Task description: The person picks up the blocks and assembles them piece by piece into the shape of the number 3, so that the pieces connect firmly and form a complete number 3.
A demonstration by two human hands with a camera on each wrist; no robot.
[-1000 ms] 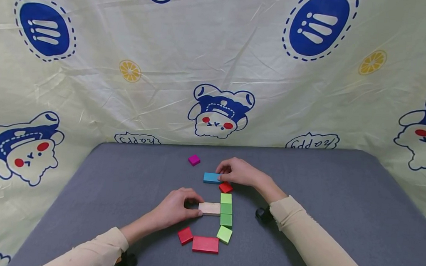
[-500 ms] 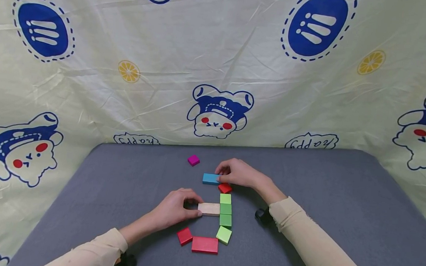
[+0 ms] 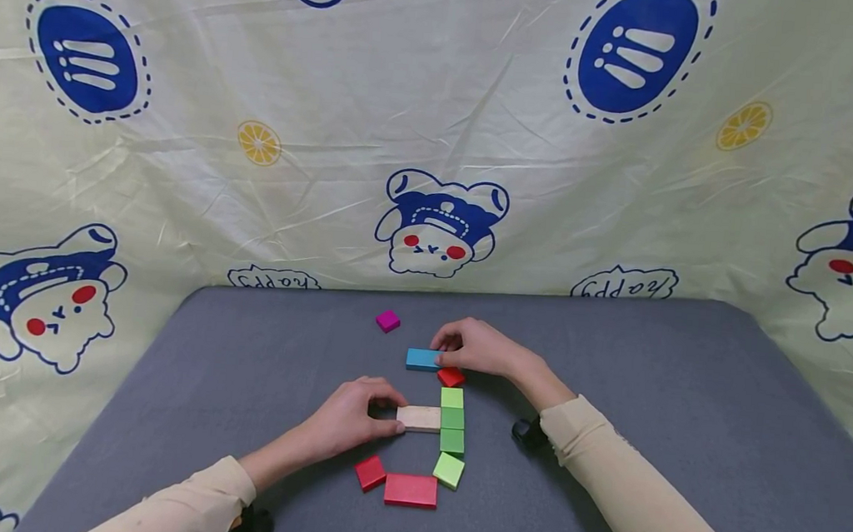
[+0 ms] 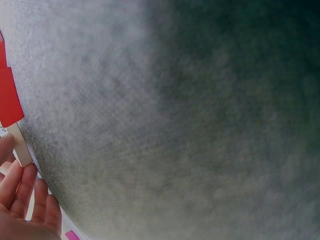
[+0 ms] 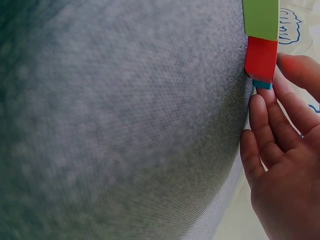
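Note:
My left hand (image 3: 355, 411) pinches the left end of a plain wooden block (image 3: 419, 418) between thumb and fingers. The wooden block's right end meets a column of green blocks (image 3: 453, 418). At the far end, my right hand (image 3: 483, 347) holds the right end of a blue block (image 3: 421, 360). Just below those fingers lies a small red block (image 3: 451, 377), turned at an angle near the blue block's corner. In the right wrist view the red block (image 5: 261, 57) hides most of the blue block (image 5: 262, 84). The left wrist view shows the wooden block (image 4: 20, 145) at my fingertips.
A long red block (image 3: 411, 491) and a tilted red square block (image 3: 370, 473) lie nearest me. A tilted light green block (image 3: 449, 471) sits at the column's near end. A magenta block (image 3: 388, 321) lies apart at the back of the grey table (image 3: 613, 381).
The blue block has shifted very slightly toward me, closer to the small red block, under my right hand. My left hand and the other blocks look still.

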